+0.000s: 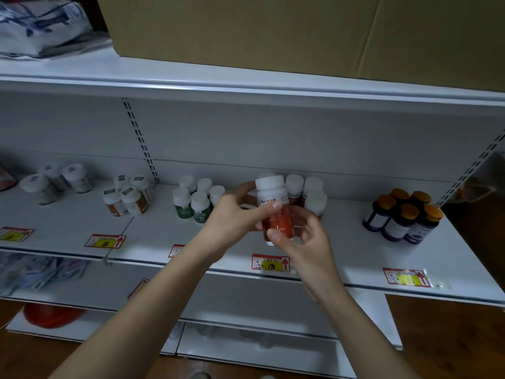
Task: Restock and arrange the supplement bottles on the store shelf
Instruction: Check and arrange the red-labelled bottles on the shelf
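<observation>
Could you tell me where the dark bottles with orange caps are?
The dark orange-capped bottles cluster at the white shelf's right end, right of both hands.

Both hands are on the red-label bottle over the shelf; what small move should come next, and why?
Probably set the red-label bottle down at the front of the matching white-capped group behind it. Left hand and right hand both grip it above the shelf, label facing out, over the 198 price tag.

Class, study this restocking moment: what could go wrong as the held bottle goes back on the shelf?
1. The red bottle, gripped by left hand and right hand, could knock over the tightly grouped white-capped bottles right behind it.
2. It may land off its price tag, near the green-labelled bottles.
</observation>
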### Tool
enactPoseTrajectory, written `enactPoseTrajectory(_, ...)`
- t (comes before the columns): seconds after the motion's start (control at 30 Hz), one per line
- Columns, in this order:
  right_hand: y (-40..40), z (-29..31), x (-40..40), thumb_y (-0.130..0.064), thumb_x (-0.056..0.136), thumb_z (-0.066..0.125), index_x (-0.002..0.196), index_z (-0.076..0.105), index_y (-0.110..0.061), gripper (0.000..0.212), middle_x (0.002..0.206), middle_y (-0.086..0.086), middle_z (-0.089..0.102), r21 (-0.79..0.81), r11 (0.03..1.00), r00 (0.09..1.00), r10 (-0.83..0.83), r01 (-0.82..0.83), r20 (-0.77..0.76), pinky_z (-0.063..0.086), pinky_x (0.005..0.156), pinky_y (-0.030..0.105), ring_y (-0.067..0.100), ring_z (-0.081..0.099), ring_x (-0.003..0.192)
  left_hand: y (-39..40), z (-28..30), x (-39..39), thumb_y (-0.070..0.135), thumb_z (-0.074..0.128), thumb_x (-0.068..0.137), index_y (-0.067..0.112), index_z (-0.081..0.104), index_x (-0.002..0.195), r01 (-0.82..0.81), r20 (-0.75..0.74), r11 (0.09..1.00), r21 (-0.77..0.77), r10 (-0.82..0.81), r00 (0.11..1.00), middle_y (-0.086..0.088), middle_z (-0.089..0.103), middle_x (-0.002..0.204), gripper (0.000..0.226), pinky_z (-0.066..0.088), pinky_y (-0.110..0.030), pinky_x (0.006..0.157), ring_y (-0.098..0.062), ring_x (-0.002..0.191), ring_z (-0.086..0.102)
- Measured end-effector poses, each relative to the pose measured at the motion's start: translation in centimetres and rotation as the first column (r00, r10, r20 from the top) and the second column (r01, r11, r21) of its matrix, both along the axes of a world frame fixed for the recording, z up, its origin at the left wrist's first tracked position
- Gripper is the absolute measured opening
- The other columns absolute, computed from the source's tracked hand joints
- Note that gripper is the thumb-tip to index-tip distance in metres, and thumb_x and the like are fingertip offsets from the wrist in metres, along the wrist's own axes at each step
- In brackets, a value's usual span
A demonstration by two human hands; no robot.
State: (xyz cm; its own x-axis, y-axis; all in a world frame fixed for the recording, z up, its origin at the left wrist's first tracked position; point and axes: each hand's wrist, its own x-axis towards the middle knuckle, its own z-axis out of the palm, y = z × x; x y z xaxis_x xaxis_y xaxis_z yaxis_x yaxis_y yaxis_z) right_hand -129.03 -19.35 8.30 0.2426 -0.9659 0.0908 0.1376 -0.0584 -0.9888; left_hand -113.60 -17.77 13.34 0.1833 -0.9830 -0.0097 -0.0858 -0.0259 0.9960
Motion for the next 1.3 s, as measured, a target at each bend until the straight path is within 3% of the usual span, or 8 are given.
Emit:
enactPoseTrajectory(0.1,0.1,0.4,0.2,-0.025,0.087,0.072,0.121,0.062,-0.027,0.036,0.119,0.0,0.07,0.067,0.993,0.992,0.088,-0.094,0.089,0.054,0.092,0.031,0.016,0.066,0.113,0.2,0.3,-0.1,0.019,0.078,0.082,0.02,0.062,0.107,-0.05,-0.127,0.999,0.005,0.05,0.991,-0.006,0.069,0.1,0.03,0.061,-0.03,0.072,-0.02,0.093,0.071)
enactPoseTrajectory(0.2,0.1,0.8,0.1,-0.028,0.086,0.056,0.128,0.06,-0.016,0.044,0.126,0.012,0.067,0.215,0.951,0.944,0.153,-0.221,0.293,0.056,0.093,0.037,0.026,0.064,0.118,0.5,0.3,0.0,0.017,0.077,0.083,0.015,0.06,0.105,-0.067,-0.175,0.998,0.007,0.067,0.982,-0.01,0.07,0.107,0.028,0.061,-0.033,0.08,-0.02,0.101,0.071)
enactPoseTrajectory(0.4,0.7,0.6,0.4,-0.006,0.093,0.06,0.122,0.061,-0.016,0.031,0.116,0.007,0.072,0.166,0.974,0.957,0.101,-0.151,0.273,0.056,0.091,0.035,0.024,0.068,0.111,1.2,0.2,0.4,0.03,0.079,0.083,0.021,0.061,0.111,-0.024,-0.074,1.0,-0.003,0.024,0.997,-0.003,0.07,0.109,0.035,0.061,-0.035,0.081,-0.018,0.097,0.071)
enactPoseTrajectory(0.67,1.0,1.0,1.0,-0.006,0.082,0.078,0.12,0.06,-0.028,0.048,0.12,-0.002,0.069,-0.029,1.0,1.0,0.01,-0.01,0.016,0.055,0.096,0.035,0.014,0.063,0.117,1.5,0.8,0.6,0.039,0.082,0.072,0.02,0.066,0.118,-0.042,0.028,0.999,-0.014,0.042,0.999,-0.009,0.07,0.104,0.052,0.061,-0.033,0.072,-0.017,0.078,0.069)
enactPoseTrajectory(0.77,0.9,1.7,1.0,-0.023,0.087,0.071,0.13,0.057,-0.022,0.046,0.125,0.002,0.069,0.086,0.989,0.983,0.107,-0.121,0.149,0.052,0.099,0.036,0.02,0.062,0.121,1.5,1.2,0.7,0.021,0.08,0.082,0.013,0.06,0.128,-0.043,-0.045,0.999,-0.021,0.042,0.998,-0.013,0.068,0.112,0.05,0.06,-0.03,0.074,-0.018,0.087,0.071)
enactPoseTrajectory(0.9,0.8,2.6,0.4,-0.017,0.095,0.049,0.134,0.057,-0.011,0.04,0.128,0.011,0.067,0.216,0.938,0.929,0.196,-0.271,0.315,0.052,0.101,0.039,0.027,0.06,0.124,1.8,1.5,0.7,0.008,0.073,0.086,0.006,0.053,0.127,-0.063,-0.197,0.997,-0.038,0.054,0.979,-0.019,0.066,0.116,0.046,0.061,-0.038,0.084,-0.023,0.102,0.07)
enactPoseTrajectory(1.07,0.9,2.4,0.3,-0.003,0.099,0.051,0.131,0.057,-0.01,0.033,0.123,0.01,0.069,0.182,0.964,0.952,0.142,-0.196,0.271,0.056,0.093,0.034,0.024,0.065,0.117,1.9,1.6,0.5,0.011,0.065,0.094,0.005,0.054,0.126,-0.015,-0.195,0.999,-0.036,0.007,0.981,-0.013,0.068,0.119,0.034,0.06,-0.029,0.082,-0.018,0.107,0.069)
enactPoseTrajectory(1.3,1.0,2.1,0.0,-0.001,0.083,0.075,0.117,0.062,-0.028,0.045,0.116,-0.003,0.071,-0.029,0.998,0.998,0.061,-0.061,-0.001,0.052,0.091,0.025,0.012,0.066,0.111,1.9,2.1,-0.5,0.03,0.076,0.085,0.019,0.062,0.123,-0.029,-0.011,0.999,-0.021,0.029,1.0,-0.006,0.07,0.107,0.042,0.061,-0.029,0.072,-0.018,0.092,0.072)
